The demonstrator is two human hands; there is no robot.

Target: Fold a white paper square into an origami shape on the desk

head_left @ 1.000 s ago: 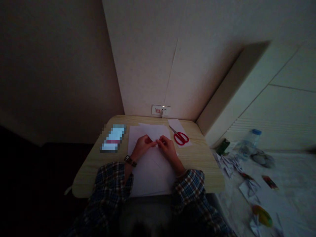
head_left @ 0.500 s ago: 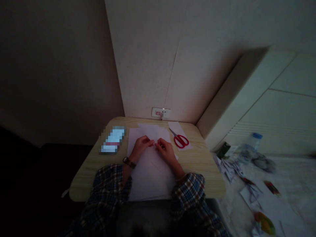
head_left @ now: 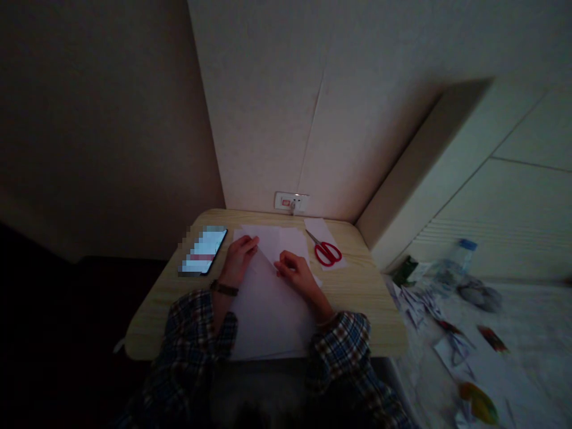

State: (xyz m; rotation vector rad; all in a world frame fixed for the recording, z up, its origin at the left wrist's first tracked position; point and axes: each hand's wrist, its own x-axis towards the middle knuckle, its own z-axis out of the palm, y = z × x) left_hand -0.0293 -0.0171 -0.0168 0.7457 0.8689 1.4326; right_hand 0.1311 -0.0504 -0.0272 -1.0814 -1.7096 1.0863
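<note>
My left hand (head_left: pixel 239 260) pinches the left side of a paper sheet (head_left: pixel 268 239) over the far part of the paper stack (head_left: pixel 272 316). My right hand (head_left: pixel 295 273) is curled at the sheet's near corner; whether it grips, I cannot tell. Red scissors (head_left: pixel 328 254) lie right.

Left of the left hand (head_left: pixel 240 257), a phone (head_left: pixel 203 251) is laid; right of the right hand (head_left: pixel 292 273), scissors (head_left: pixel 328 254) over a slip (head_left: pixel 315 225). Between both, a sheet (head_left: pixel 267 238) is held over paper (head_left: pixel 268 322) on the table (head_left: pixel 366 298); beyond, 1 socket (head_left: pixel 291 202) is mounted.
</note>
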